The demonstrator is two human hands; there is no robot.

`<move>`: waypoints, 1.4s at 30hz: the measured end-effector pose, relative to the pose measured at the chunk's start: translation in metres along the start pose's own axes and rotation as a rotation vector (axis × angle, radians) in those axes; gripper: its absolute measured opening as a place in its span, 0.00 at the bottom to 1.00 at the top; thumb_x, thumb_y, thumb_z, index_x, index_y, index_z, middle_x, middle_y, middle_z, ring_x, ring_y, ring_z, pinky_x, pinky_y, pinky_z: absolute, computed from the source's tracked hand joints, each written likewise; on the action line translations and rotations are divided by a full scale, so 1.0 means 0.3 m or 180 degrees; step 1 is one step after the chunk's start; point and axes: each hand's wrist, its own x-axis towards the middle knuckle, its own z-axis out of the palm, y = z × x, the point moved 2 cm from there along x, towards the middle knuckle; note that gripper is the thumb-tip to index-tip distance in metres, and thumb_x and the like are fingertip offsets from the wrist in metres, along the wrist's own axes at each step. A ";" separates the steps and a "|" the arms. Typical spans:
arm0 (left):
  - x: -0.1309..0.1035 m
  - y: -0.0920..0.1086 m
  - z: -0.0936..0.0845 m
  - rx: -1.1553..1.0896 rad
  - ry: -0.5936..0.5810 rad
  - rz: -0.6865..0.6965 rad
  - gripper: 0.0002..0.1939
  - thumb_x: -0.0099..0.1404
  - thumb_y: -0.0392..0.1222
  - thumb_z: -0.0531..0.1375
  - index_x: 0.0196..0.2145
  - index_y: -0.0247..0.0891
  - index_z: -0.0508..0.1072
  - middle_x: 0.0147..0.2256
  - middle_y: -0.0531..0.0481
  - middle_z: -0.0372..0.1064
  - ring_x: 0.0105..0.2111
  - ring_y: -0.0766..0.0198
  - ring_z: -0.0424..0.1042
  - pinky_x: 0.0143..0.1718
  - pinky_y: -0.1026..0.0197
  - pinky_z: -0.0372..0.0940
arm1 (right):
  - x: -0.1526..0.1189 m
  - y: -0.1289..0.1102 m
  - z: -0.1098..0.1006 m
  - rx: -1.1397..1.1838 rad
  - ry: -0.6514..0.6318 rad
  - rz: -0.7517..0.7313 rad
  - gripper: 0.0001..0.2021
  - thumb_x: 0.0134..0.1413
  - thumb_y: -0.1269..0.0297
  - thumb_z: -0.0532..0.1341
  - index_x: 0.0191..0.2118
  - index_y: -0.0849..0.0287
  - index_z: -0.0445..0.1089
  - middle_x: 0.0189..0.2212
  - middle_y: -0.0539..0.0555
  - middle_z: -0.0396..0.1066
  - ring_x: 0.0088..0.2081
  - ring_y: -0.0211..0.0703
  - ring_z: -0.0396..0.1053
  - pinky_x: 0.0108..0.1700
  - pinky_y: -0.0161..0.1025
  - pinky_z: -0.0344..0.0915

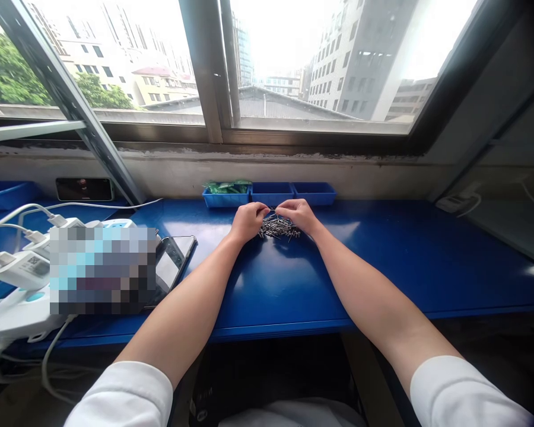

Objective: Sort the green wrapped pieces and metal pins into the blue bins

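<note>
Over the far middle of the blue table (285, 290), my left hand (250, 220) and my right hand (299, 214) are close together, both in a pinch. Between their fingertips runs a small thin metal rod (272, 209), which looks like a screw or pin. Each hand seems to grip one end of it. Right under the hands lies a pile of similar silver metal rods (278, 227), some with dark ends; my fingers cover part of it.
Behind the hands stand three joined blue bins; the left bin (226, 198) holds green packets (226, 187). To the left are a phone (173, 261), a white power strip (22, 308) with cables, and a propped phone (84, 189). A metal post (102, 148) rises by the window.
</note>
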 end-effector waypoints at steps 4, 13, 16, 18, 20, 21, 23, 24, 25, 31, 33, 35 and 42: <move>0.003 -0.021 0.006 0.0134 0.0059 -0.0041 0.14 0.63 0.48 0.55 0.40 0.37 0.74 0.37 0.46 0.73 0.38 0.60 0.71 0.41 0.60 0.65 | 0.001 0.012 -0.013 -0.0436 0.0415 0.0009 0.13 0.43 0.56 0.62 0.31 0.61 0.75 0.26 0.52 0.73 0.27 0.39 0.66 0.32 0.37 0.63; 0.005 -0.086 -0.008 0.0740 -0.0246 -0.0708 0.15 0.60 0.48 0.54 0.40 0.38 0.74 0.41 0.42 0.70 0.43 0.53 0.69 0.46 0.54 0.63 | 0.017 0.067 -0.071 -0.2341 0.1196 0.0315 0.28 0.44 0.64 0.59 0.55 0.63 0.63 0.53 0.59 0.64 0.53 0.56 0.56 0.54 0.51 0.57; 0.002 -0.078 -0.004 0.0846 -0.0401 -0.0663 0.14 0.59 0.47 0.54 0.38 0.39 0.75 0.41 0.43 0.70 0.43 0.53 0.69 0.47 0.54 0.62 | 0.017 0.076 -0.079 -0.2554 0.1142 0.0583 0.34 0.42 0.62 0.60 0.59 0.63 0.57 0.58 0.61 0.57 0.54 0.60 0.52 0.54 0.54 0.55; 0.001 -0.073 0.000 0.0885 -0.0484 -0.0626 0.14 0.59 0.47 0.55 0.38 0.39 0.75 0.41 0.43 0.70 0.43 0.52 0.69 0.47 0.54 0.62 | 0.018 0.082 -0.081 -0.2613 0.1102 0.0651 0.35 0.42 0.61 0.60 0.59 0.62 0.56 0.59 0.61 0.54 0.54 0.61 0.51 0.54 0.55 0.54; -0.001 -0.071 0.002 0.0880 -0.0549 -0.0602 0.14 0.59 0.47 0.54 0.37 0.40 0.76 0.41 0.43 0.70 0.42 0.52 0.69 0.47 0.54 0.62 | 0.020 0.090 -0.084 -0.2623 0.1087 0.0693 0.35 0.42 0.61 0.60 0.59 0.62 0.56 0.60 0.61 0.52 0.54 0.62 0.50 0.54 0.55 0.53; -0.002 -0.071 0.003 0.0863 -0.0575 -0.0599 0.14 0.59 0.47 0.55 0.37 0.40 0.76 0.41 0.43 0.70 0.42 0.52 0.69 0.46 0.54 0.62 | 0.022 0.093 -0.085 -0.2623 0.1080 0.0714 0.35 0.42 0.61 0.60 0.59 0.62 0.55 0.60 0.61 0.52 0.54 0.62 0.50 0.54 0.55 0.53; -0.002 -0.073 0.003 0.0827 -0.0609 -0.0600 0.14 0.59 0.48 0.55 0.37 0.40 0.76 0.40 0.43 0.70 0.42 0.51 0.69 0.46 0.54 0.62 | 0.025 0.101 -0.087 -0.2643 0.1037 0.0775 0.36 0.42 0.60 0.60 0.60 0.63 0.54 0.61 0.61 0.49 0.55 0.62 0.49 0.55 0.55 0.53; -0.002 -0.073 0.003 0.0819 -0.0620 -0.0600 0.14 0.59 0.48 0.55 0.36 0.40 0.76 0.40 0.43 0.70 0.42 0.51 0.69 0.46 0.54 0.62 | 0.026 0.104 -0.087 -0.2664 0.1000 0.0813 0.37 0.42 0.59 0.60 0.60 0.63 0.53 0.62 0.61 0.48 0.55 0.62 0.49 0.55 0.55 0.53; -0.002 -0.073 0.003 0.0823 -0.0630 -0.0599 0.14 0.59 0.48 0.55 0.36 0.40 0.76 0.40 0.43 0.70 0.42 0.51 0.69 0.46 0.54 0.62 | 0.027 0.108 -0.087 -0.2685 0.0956 0.0849 0.38 0.42 0.59 0.61 0.61 0.63 0.52 0.62 0.61 0.47 0.55 0.62 0.48 0.56 0.55 0.53; -0.005 -0.062 0.000 0.0731 -0.0674 -0.0594 0.19 0.60 0.53 0.53 0.38 0.38 0.76 0.41 0.42 0.70 0.43 0.52 0.69 0.47 0.55 0.62 | 0.025 0.116 -0.069 -0.2639 0.0882 0.0673 0.35 0.43 0.60 0.61 0.59 0.60 0.55 0.63 0.62 0.45 0.57 0.63 0.48 0.55 0.56 0.54; -0.011 -0.052 0.003 0.0561 -0.0773 -0.0487 0.24 0.61 0.58 0.52 0.43 0.39 0.74 0.45 0.43 0.70 0.47 0.52 0.68 0.49 0.56 0.60 | 0.022 0.106 -0.058 -0.2603 0.0995 0.0417 0.29 0.45 0.63 0.60 0.56 0.62 0.60 0.59 0.63 0.51 0.56 0.61 0.49 0.55 0.55 0.54; -0.020 -0.040 0.010 0.0436 -0.0967 -0.0313 0.29 0.60 0.61 0.52 0.49 0.39 0.71 0.50 0.43 0.67 0.51 0.52 0.65 0.53 0.56 0.58 | 0.019 0.094 -0.041 -0.2556 0.1056 0.0169 0.23 0.47 0.64 0.58 0.52 0.62 0.65 0.53 0.63 0.58 0.54 0.58 0.53 0.55 0.52 0.55; -0.041 -0.010 0.044 0.0747 -0.1433 0.0009 0.36 0.58 0.64 0.53 0.57 0.39 0.63 0.60 0.40 0.56 0.61 0.47 0.53 0.59 0.50 0.49 | 0.008 0.088 0.032 -0.2486 0.0065 0.0003 0.18 0.51 0.54 0.59 0.43 0.61 0.72 0.41 0.60 0.66 0.48 0.52 0.61 0.51 0.46 0.60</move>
